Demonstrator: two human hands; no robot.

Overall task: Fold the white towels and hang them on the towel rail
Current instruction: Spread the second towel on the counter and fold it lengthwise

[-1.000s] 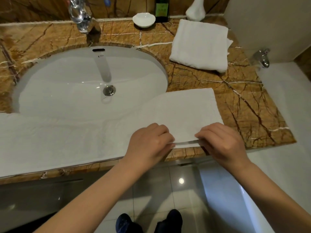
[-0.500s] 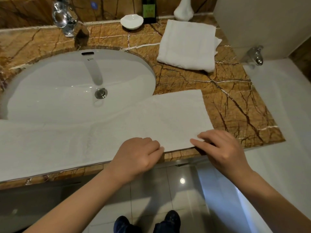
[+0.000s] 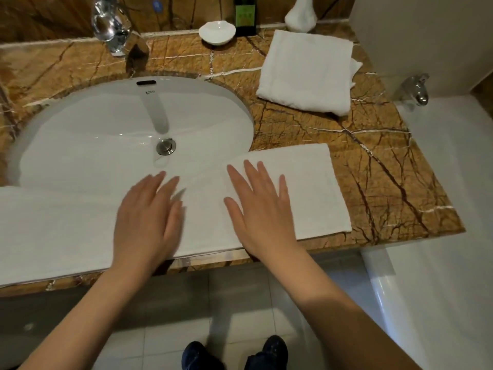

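Brown marble table [image 3: 373, 161] with sink [image 3: 93, 145]; long towel [image 3: 314, 188] spread along the front edge, left hand [image 3: 146, 220] and right hand [image 3: 261, 209] flat on it, fingers straight; folded towel [image 3: 306, 70] near far right corner; tiled floor [image 3: 181, 303] below

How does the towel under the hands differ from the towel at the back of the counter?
The front towel lies spread long along the front of the marble counter, partly over the sink; the back towel is folded into a compact rectangle. The left hand and right hand rest flat on the front towel; nothing touches the back towel. Both are white.
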